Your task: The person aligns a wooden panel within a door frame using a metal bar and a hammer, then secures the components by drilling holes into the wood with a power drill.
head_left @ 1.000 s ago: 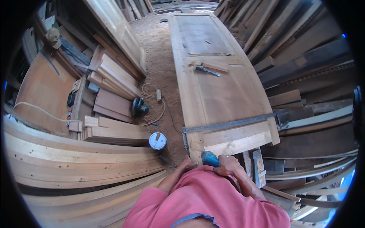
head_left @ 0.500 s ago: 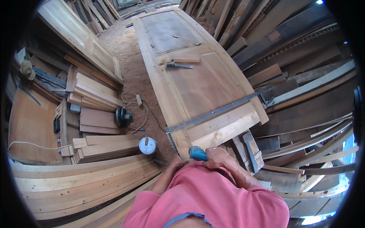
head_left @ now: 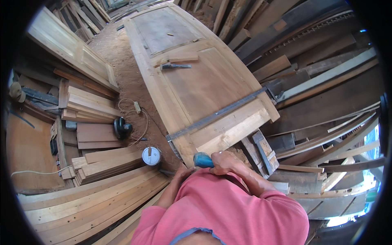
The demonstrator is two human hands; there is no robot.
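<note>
A panelled wooden door [head_left: 216, 85] lies flat in front of me, with a long metal bar clamp [head_left: 216, 116] across its near end. My right hand [head_left: 225, 162] is closed around a teal tool with a rounded end [head_left: 201, 160], held just over the door's near edge; its exact kind is unclear. By the near left corner is my left hand [head_left: 182, 172], close to the wood; my pink shirt partly hides it and its fingers do not show clearly. A dark metal tool [head_left: 175, 66] rests on the door beside a small wood block [head_left: 183, 56].
On the left stand a white bucket [head_left: 157, 158] with a stick on top, a dark round-bodied power tool [head_left: 121, 128], a corded socket [head_left: 137, 107] and stacked boards [head_left: 94, 194]. Another door [head_left: 73, 49] leans behind them. Timber [head_left: 322, 94] crowds the right side.
The whole view has shifted slightly, so the door and surroundings sit further left and up. My right hand keeps hold of the teal tool; both hands stay at the door's near end.
</note>
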